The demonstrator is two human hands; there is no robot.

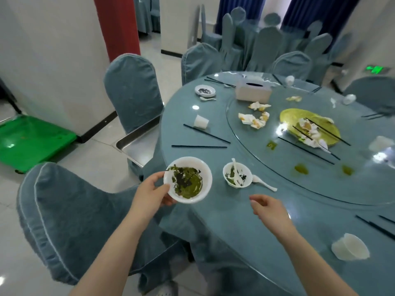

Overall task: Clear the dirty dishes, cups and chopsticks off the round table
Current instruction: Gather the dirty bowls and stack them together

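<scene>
Head view, only cam I have. My left hand grips the big white bowl by its left rim, thumb over the edge, fingers underneath; bowl sits at frame centre-left, over the near edge of the round table, w/ green leftovers inside. Can't say for sure whether it's lifted or resting on the edge, view's too flat there.

My right hand hovers over the table lower centre, fingers loosely curled, holding nothing.

Key relation: the small bowl lies up and a bit left of the right hand's fingertips, just right of the big bowl. A white spoon stands in it, and another spoon lies touching its right side, long axis running down-right, handle end toward the right hand. So the right hand is nearer, I reckon; left is busy anyway.

Metal tray on the chair at centre-left looks like the drop spot.
</scene>
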